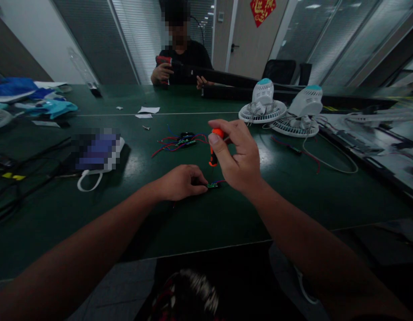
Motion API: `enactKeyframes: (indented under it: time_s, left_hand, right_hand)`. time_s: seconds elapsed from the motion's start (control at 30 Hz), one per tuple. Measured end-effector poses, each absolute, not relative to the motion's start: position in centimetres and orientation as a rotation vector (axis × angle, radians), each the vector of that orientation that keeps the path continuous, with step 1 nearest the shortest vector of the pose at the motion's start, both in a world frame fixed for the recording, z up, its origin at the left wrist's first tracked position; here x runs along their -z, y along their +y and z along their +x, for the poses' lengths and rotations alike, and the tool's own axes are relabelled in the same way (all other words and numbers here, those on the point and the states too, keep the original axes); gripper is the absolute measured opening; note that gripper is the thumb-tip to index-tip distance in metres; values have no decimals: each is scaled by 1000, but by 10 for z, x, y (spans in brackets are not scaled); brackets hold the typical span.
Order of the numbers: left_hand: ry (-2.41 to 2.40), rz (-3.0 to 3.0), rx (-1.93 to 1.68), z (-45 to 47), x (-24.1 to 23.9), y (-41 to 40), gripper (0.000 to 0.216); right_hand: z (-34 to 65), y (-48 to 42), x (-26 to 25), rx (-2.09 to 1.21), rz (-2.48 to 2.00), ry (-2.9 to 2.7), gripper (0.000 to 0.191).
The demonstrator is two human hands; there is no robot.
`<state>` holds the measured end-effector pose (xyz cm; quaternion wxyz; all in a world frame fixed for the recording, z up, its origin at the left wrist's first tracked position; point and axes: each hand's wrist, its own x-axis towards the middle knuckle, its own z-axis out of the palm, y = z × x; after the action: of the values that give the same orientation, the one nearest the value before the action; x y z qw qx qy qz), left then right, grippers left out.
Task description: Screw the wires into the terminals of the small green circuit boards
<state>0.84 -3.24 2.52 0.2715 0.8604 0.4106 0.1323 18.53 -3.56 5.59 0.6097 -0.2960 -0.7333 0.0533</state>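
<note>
My right hand [238, 156] grips an orange-and-black screwdriver [212, 156] by its handle, which stands upright with the shaft pointing down. Under the tip lies a small green circuit board [213, 185] with thin red and blue wires. My left hand [184, 182] pinches the left end of that board against the table. Whether the screwdriver tip touches the board I cannot tell. Just beyond my hands rests a bunch of similar circuit boards [186, 141] with red and blue wires.
White fan heads [263, 113] stand at the right on the green table [153, 232]. A device with a screen [99, 151] and black cables [29, 178] lie at the left. Across the table a person [189, 58] holds a red power tool [163, 60] near long black bars [226, 78].
</note>
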Motion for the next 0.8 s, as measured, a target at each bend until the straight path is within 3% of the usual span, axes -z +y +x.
enactKeyframes:
  time_s: [0.8]
  left_hand:
    - [1100, 2294, -327, 9, -25, -32, 21]
  right_hand:
    - [183, -36, -54, -181, -629, -1722, 21]
